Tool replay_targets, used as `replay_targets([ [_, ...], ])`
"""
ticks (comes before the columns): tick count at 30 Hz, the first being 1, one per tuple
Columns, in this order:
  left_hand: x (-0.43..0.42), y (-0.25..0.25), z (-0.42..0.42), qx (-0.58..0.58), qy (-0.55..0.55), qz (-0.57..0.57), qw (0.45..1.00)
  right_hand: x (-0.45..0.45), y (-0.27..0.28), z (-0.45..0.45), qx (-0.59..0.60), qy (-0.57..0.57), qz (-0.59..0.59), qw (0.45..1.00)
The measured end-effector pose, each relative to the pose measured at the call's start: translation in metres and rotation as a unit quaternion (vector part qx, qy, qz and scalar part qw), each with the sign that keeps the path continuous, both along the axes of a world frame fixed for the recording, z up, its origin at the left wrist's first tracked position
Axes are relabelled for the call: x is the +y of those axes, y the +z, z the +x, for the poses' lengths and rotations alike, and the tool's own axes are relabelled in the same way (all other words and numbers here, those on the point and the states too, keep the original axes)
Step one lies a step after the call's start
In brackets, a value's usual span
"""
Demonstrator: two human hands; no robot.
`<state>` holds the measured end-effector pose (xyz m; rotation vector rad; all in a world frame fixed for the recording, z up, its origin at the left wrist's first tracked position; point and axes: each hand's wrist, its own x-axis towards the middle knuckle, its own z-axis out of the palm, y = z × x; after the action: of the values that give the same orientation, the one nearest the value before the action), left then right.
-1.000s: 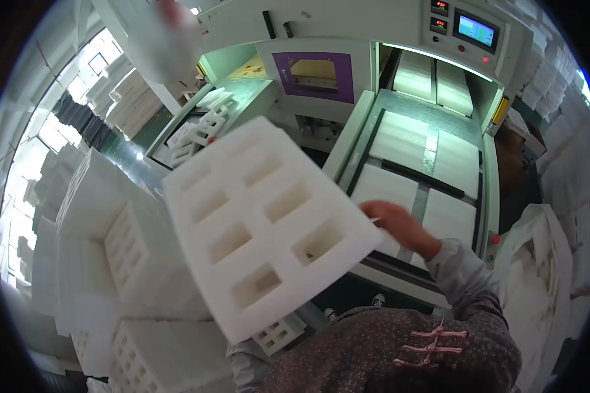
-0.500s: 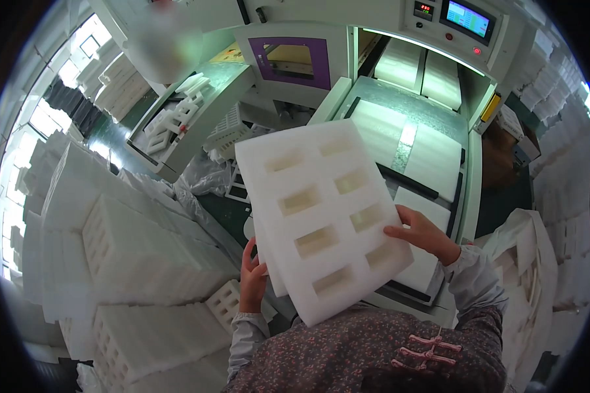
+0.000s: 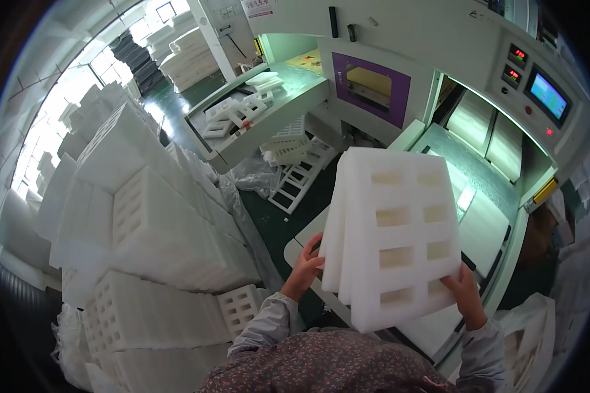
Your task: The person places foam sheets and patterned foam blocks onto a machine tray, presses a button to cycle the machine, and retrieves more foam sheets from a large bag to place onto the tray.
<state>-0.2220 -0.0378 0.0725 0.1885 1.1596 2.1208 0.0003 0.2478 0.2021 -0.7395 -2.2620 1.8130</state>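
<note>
A small stack of white foam sheets [image 3: 413, 229] with rectangular pockets is held upright in front of my body. My left hand [image 3: 303, 268] grips its left edge, fingers partly behind the sheets. At the lower right edge, my right hand [image 3: 467, 295] holds the stack between thumb and fingers. The sheets fan slightly apart on the left side. Behind them lies the machine bed [image 3: 439, 141], with flat white foam pieces [image 3: 484, 226] on it, partly covered by the held stack.
Tall stacks of pocketed foam [image 3: 170, 229] fill the left. A second tray [image 3: 219, 154] holds loose foam pieces at upper left. Foam frames [image 3: 298, 180] and clear plastic lie on the floor between. The machine's control screen [image 3: 548, 95] is upper right, white bags [image 3: 531, 334] lower right.
The view has turned left. My left hand, hidden at first, now shows at the stack's left edge. The foam has swung from tilted to more upright and moved right, with several sheets visible together.
</note>
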Motion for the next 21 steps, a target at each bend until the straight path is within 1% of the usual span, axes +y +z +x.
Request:
replay_targets([
  [4, 0.012, -0.016, -0.025, -0.029, -0.001, 0.012, 1.000, 0.013, 0.006, -0.016, 0.025, -0.074, -0.080, 0.994],
  [6, 0.014, -0.031, -0.043, -0.026, 0.033, 0.013, 0.999, 0.033, 0.004, -0.024, 0.029, -0.095, -0.102, 0.990],
  [7, 0.017, -0.038, -0.050, -0.027, 0.047, 0.012, 0.998, 0.049, -0.001, -0.027, 0.080, -0.095, -0.032, 0.992],
  [8, 0.021, -0.042, -0.055, -0.031, 0.054, 0.011, 0.998, 0.060, -0.002, -0.033, 0.115, -0.146, -0.074, 0.980],
  [10, 0.016, -0.035, -0.070, 0.102, 0.061, -0.082, 0.990, 0.083, -0.006, -0.048, 0.197, -0.243, -0.149, 0.938],
  [11, 0.004, -0.040, -0.075, 0.095, 0.071, -0.102, 0.988, 0.098, -0.013, -0.052, 0.183, -0.273, -0.140, 0.934],
  [13, -0.015, -0.055, -0.081, 0.255, 0.136, -0.043, 0.956, 0.126, -0.042, -0.062, 0.182, -0.287, -0.071, 0.938],
  [15, -0.060, -0.118, -0.107, 0.155, 0.148, -0.007, 0.977, 0.155, -0.080, -0.079, 0.184, -0.279, -0.006, 0.942],
  [16, -0.075, -0.116, -0.113, 0.153, 0.157, -0.007, 0.976, 0.168, -0.104, -0.088, 0.164, -0.304, -0.038, 0.938],
  [17, -0.078, -0.115, -0.118, 0.228, 0.173, -0.064, 0.956, 0.179, -0.129, -0.099, 0.143, -0.317, -0.053, 0.936],
  [19, -0.078, -0.111, -0.120, 0.300, 0.186, -0.124, 0.927, 0.193, -0.169, -0.115, 0.103, -0.330, -0.068, 0.936],
  [21, -0.077, -0.097, -0.120, 0.211, 0.185, -0.005, 0.960, 0.200, -0.198, -0.127, 0.074, -0.341, -0.066, 0.935],
])
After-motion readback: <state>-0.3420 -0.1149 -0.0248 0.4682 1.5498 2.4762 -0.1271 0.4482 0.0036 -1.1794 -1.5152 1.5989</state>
